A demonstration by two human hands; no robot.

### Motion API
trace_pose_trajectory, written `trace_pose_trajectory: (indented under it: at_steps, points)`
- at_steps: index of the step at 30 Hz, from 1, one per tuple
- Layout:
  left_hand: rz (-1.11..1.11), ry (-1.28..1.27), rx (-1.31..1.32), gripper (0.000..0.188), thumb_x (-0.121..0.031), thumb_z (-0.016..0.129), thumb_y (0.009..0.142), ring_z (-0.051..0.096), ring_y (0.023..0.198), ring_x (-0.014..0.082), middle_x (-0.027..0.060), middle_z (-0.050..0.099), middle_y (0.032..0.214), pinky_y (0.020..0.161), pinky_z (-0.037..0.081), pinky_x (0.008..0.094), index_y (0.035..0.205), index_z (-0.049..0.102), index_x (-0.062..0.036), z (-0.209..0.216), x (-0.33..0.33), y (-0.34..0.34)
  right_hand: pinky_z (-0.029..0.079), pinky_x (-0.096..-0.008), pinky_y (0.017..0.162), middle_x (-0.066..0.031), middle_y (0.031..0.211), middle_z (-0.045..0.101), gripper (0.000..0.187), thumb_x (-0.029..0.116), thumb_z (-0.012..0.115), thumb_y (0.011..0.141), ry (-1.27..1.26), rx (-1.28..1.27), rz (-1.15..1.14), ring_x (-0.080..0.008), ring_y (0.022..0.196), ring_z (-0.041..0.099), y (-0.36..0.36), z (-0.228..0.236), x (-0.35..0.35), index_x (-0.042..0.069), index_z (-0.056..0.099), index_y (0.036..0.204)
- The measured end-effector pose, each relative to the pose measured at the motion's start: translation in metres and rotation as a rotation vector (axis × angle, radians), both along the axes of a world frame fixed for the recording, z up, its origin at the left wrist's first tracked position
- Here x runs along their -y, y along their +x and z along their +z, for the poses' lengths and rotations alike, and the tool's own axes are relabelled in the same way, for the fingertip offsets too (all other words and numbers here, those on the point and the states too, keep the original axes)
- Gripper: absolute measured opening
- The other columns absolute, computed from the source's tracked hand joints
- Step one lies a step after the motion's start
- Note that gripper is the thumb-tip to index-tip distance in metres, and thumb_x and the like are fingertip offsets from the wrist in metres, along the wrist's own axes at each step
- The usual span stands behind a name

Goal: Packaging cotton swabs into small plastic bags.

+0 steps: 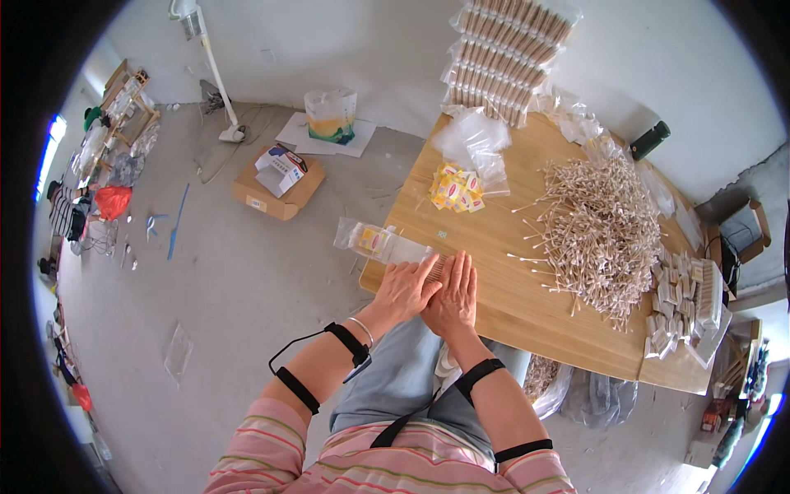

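Observation:
At the near left edge of the table, my left hand [403, 288] curls over the side of a clear plastic bag [407, 249]. The bag lies flat and points leftward, with a yellow and white label card [372, 240] near its far end. Brown-stemmed cotton swabs [437, 274] show in a row between my hands. My right hand [451, 303] rests against them with its fingers stretched out and side by side; its palm is hidden. The two hands touch near the fingers and thumbs.
A large heap of loose cotton swabs [597, 235] covers the table's right part. Beyond my hands lie yellow label cards [457, 188] and empty clear bags [477, 144]. Packed swab bags [506, 62] are stacked at the back; small packs [679, 300] sit at right. A cardboard box [276, 191] stands on the floor.

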State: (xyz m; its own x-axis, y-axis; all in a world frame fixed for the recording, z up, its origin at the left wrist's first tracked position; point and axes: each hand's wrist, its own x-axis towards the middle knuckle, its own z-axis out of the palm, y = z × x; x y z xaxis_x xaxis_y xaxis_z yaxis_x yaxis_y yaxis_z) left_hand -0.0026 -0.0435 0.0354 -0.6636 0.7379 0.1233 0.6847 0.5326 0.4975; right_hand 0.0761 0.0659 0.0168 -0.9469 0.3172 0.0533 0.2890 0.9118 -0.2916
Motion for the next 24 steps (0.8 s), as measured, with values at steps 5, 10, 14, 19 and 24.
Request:
trace_pose_trajectory:
  at_steps: [5, 10, 14, 19, 24]
  points:
    - [-0.043, -0.074, -0.025, 0.052, -0.022, 0.053, 0.091, 0.062, 0.090, 0.0305, 0.0107, 0.067, 0.095, 0.082, 0.041, 0.0447, 0.141, 0.040, -0.0100, -0.002, -0.001, -0.009, 0.008, -0.0480, 0.118, -0.0302, 0.153, 0.015, 0.077, 0.038, 0.045, 0.089, 0.068, -0.016, 0.015, -0.0412, 0.145, 0.009, 0.000, 0.003, 0.000, -0.011, 0.022, 0.144]
    - [-0.104, -0.214, 0.031, 0.056, -0.019, 0.055, 0.091, 0.064, 0.091, 0.0333, 0.0133, 0.068, 0.101, 0.082, 0.043, 0.0472, 0.144, 0.036, -0.0103, 0.006, -0.004, -0.013, 0.010, -0.0481, 0.118, -0.0302, 0.152, 0.017, 0.092, 0.047, 0.058, 0.081, 0.049, -0.025, 0.017, -0.0415, 0.144, 0.012, 0.001, 0.006, -0.001, -0.011, 0.023, 0.144]
    - [-0.072, -0.179, 0.039, 0.056, -0.016, 0.057, 0.090, 0.065, 0.089, 0.0318, 0.0127, 0.068, 0.098, 0.080, 0.045, 0.0462, 0.141, 0.037, -0.0088, 0.011, -0.005, -0.013, 0.010, -0.0483, 0.118, -0.0297, 0.152, 0.018, 0.096, 0.049, 0.062, 0.079, 0.013, -0.025, 0.030, -0.0415, 0.144, 0.013, 0.002, 0.009, -0.001, -0.011, 0.023, 0.143]
    - [-0.085, -0.210, 0.069, 0.054, -0.014, 0.058, 0.088, 0.065, 0.089, 0.0311, 0.0128, 0.069, 0.097, 0.081, 0.044, 0.0454, 0.138, 0.039, -0.0084, 0.011, -0.006, -0.015, 0.011, -0.0488, 0.118, -0.0294, 0.151, 0.020, 0.098, 0.050, 0.064, 0.077, 0.016, -0.039, 0.035, -0.0416, 0.143, 0.014, 0.004, 0.007, 0.000, -0.011, 0.024, 0.143]
    - [-0.071, -0.114, 0.022, 0.051, -0.015, 0.057, 0.089, 0.065, 0.092, 0.0331, 0.0134, 0.069, 0.097, 0.080, 0.044, 0.0457, 0.137, 0.039, -0.0083, 0.004, -0.005, -0.015, 0.010, -0.0487, 0.118, -0.0301, 0.150, 0.020, 0.097, 0.049, 0.064, 0.078, 0.005, -0.065, 0.022, -0.0415, 0.144, 0.014, 0.003, 0.001, 0.004, -0.012, 0.024, 0.142]
